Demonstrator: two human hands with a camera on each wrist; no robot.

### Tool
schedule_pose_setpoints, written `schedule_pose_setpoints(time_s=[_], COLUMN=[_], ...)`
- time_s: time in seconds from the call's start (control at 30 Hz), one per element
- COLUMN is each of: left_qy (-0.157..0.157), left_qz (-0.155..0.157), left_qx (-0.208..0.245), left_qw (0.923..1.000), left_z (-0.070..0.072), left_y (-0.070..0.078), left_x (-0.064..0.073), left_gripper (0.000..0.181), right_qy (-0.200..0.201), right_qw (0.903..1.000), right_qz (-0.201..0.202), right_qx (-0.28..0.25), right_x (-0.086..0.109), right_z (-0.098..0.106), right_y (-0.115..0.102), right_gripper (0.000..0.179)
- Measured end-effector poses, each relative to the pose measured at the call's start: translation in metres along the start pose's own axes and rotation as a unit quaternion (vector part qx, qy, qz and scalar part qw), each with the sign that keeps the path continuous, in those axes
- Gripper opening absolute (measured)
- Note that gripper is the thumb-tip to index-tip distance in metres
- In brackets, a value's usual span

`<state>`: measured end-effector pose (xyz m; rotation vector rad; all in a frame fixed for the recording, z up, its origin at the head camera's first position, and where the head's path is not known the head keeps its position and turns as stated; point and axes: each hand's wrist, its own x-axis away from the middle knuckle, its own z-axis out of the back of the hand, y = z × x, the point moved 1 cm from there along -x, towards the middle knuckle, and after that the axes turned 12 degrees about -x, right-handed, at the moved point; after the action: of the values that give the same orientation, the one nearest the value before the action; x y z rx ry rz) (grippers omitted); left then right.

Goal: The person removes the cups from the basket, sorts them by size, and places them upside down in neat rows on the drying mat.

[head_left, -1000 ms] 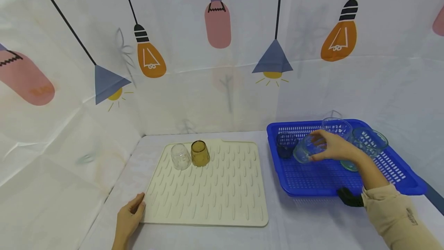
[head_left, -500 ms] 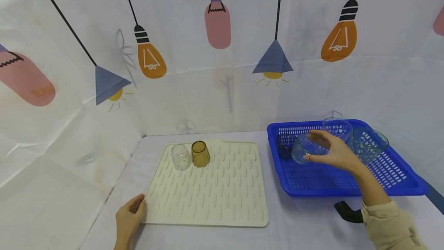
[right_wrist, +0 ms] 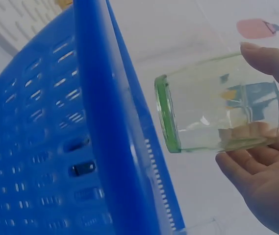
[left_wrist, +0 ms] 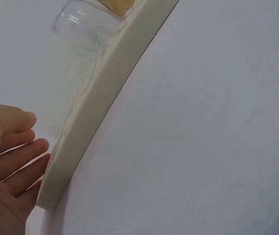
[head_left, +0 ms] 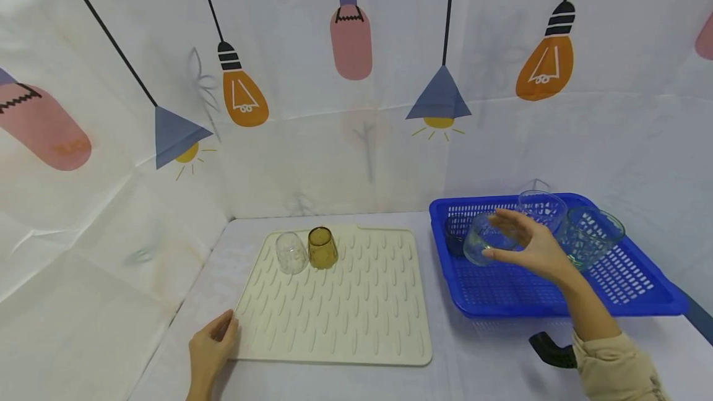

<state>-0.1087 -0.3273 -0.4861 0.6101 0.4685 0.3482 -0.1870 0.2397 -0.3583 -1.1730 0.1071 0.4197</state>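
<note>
A see-through glass cup (right_wrist: 203, 110) has smooth sides, a round rim, and a thick green bottom (right_wrist: 167, 115). It is over the left part of the blue plastic basket (head_left: 518, 310), near a dark glass cup (head_left: 455, 245). The right hand (head_left: 537, 249) holds it, with the thumb on one side and the fingers curled on the other. The green bottom points away from the palm. The right arm, in a tan sleeve (head_left: 615, 367), reaches forward over the front of the basket.

The left hand (head_left: 211, 344) touches the left edge of the cream drying mat (head_left: 345, 311), near the front corner. Its fingers are loosely bent, with the thumb just beside them. A clear glass cup (head_left: 291, 255) and an amber glass cup (head_left: 322, 249) stand on the mat.
</note>
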Motion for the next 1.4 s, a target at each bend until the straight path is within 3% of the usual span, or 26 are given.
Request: schedule_pose_setpoints(time_s=[0.17,0.33,0.73,0.87,0.93,1.07,1.2,1.4], left_qy=[0.029,0.063,0.039,0.037,0.039,0.03,0.018,0.022], left_qz=[-0.011,-0.053,-0.099,-0.134,-0.156,-0.17,-0.179,-0.241], left_qx=[0.019,0.063,0.113,0.136,0.151,0.17,0.187,0.184], left_qw=[0.9993,0.9946,0.9879,0.9809,0.9754,0.9702,0.9658,0.9528], left_z=[0.0,-0.003,0.003,0.007,0.004,-0.009,-0.016,-0.015], left_y=[0.008,0.021,0.073,0.096,0.1,0.101,0.112,0.149], left_x=[-0.001,-0.002,0.0,0.004,0.005,0.003,0.005,0.012], left_gripper=[0.023,0.017,0.018,0.02,0.02,0.022,0.024,0.026], right_qy=[-0.004,-0.006,-0.015,-0.017,-0.02,-0.024,-0.02,-0.025], right_qw=[0.9997,0.9993,0.9974,0.9967,0.9958,0.9943,0.9939,0.9919], right_qz=[0.002,0.014,0.037,0.048,0.054,0.063,0.062,0.067], right_qx=[-0.022,-0.035,-0.059,-0.063,-0.071,-0.082,-0.089,-0.105], right_x=[0.001,0.001,0.001,0.002,0.002,0.002,0.001,-0.001], right_z=[-0.004,-0.008,-0.017,-0.02,-0.022,-0.029,-0.035,-0.045], right_y=[-0.004,-0.007,-0.019,-0.023,-0.025,-0.029,-0.031,-0.032], right_gripper=[0.075,0.075,0.076,0.076,0.077,0.077,0.078,0.078])
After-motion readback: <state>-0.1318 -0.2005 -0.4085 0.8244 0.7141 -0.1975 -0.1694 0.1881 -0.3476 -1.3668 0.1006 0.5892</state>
